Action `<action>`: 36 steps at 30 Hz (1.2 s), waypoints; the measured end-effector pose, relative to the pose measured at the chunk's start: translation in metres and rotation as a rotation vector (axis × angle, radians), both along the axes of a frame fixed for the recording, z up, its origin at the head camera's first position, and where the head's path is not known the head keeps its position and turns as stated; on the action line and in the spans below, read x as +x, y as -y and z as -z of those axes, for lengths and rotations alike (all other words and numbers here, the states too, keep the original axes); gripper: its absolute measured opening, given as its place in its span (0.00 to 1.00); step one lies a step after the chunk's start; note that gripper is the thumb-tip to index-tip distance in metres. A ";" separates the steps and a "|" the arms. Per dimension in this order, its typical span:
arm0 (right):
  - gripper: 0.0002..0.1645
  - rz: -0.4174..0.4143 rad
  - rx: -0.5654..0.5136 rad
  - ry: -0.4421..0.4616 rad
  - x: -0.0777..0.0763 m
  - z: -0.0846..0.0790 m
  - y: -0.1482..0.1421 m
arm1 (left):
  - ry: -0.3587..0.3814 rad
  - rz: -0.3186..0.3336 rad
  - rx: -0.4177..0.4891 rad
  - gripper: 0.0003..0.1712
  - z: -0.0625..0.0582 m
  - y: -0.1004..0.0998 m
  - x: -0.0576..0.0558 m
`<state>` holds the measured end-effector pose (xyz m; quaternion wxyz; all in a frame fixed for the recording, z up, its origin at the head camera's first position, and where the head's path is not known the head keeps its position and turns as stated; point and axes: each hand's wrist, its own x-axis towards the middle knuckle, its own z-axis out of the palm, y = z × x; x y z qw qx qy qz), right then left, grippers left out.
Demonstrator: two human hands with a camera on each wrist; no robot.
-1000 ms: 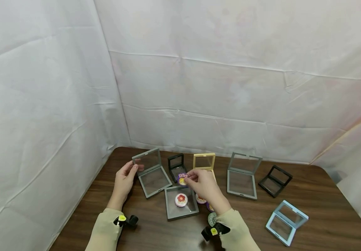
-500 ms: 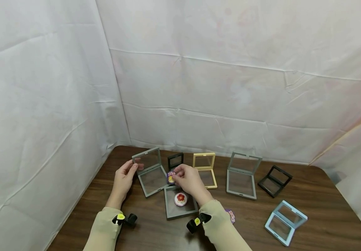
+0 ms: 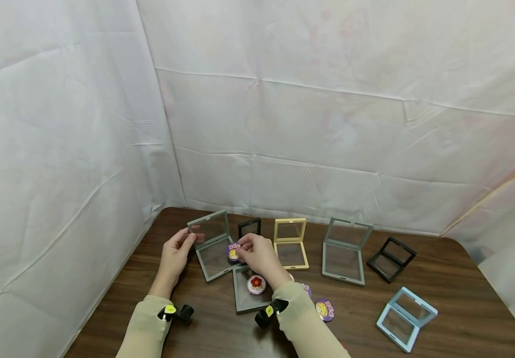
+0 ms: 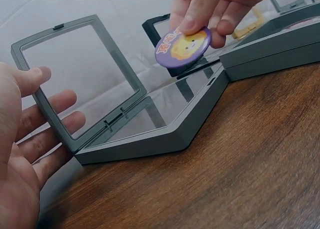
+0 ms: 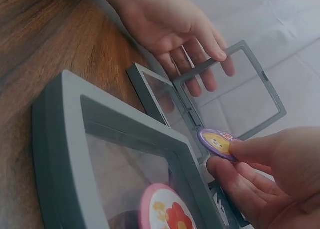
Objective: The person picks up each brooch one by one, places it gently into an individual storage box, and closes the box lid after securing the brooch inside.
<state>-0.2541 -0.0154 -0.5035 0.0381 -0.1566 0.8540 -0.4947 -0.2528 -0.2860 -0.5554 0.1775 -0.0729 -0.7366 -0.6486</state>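
Observation:
My right hand (image 3: 261,256) pinches a round purple button badge (image 4: 184,48) with a yellow cartoon face, between thumb and fingers. The badge is tilted, over the base of an open grey clear-film display frame (image 4: 180,134). At that frame's left, my left hand (image 3: 176,256) holds the edge of its raised lid, thumb on the front side and fingers behind. A shut grey display frame (image 3: 238,301) overlaps or adjoins the open one at its front right corner. Inside it shows a white badge with a red flower (image 3: 256,284). My right forearm hides part of that frame.
Behind stand a small black frame (image 3: 249,226), partly hidden, and a yellow frame (image 3: 291,267). To the right are another grey frame (image 3: 343,279), a black frame (image 3: 391,261) and a light blue frame (image 3: 407,318), all open. Purple badges (image 3: 324,310) lie beside my right sleeve.
My right hand has carried the purple badge leftward, from above the shut grey frame to over the open frame's base. My left hand keeps its place on the lid.

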 end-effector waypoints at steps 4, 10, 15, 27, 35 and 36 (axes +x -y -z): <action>0.05 -0.006 0.012 0.000 -0.002 0.001 0.005 | 0.004 0.000 0.003 0.19 0.000 0.000 0.000; 0.04 0.013 0.030 0.003 -0.006 0.008 0.011 | 0.006 0.006 -0.003 0.19 0.000 -0.002 -0.002; 0.09 0.009 0.054 -0.021 -0.007 0.012 0.016 | 0.007 -0.005 -0.003 0.20 0.001 0.001 0.000; 0.28 -0.060 0.100 0.019 -0.007 0.011 0.020 | 0.007 -0.009 -0.003 0.19 -0.001 0.000 0.000; 0.26 -0.097 0.166 -0.041 -0.007 0.016 0.023 | 0.000 -0.012 -0.011 0.19 0.001 0.000 -0.001; 0.25 -0.102 0.174 -0.047 -0.007 0.017 0.023 | -0.003 -0.010 -0.012 0.19 0.001 0.000 -0.001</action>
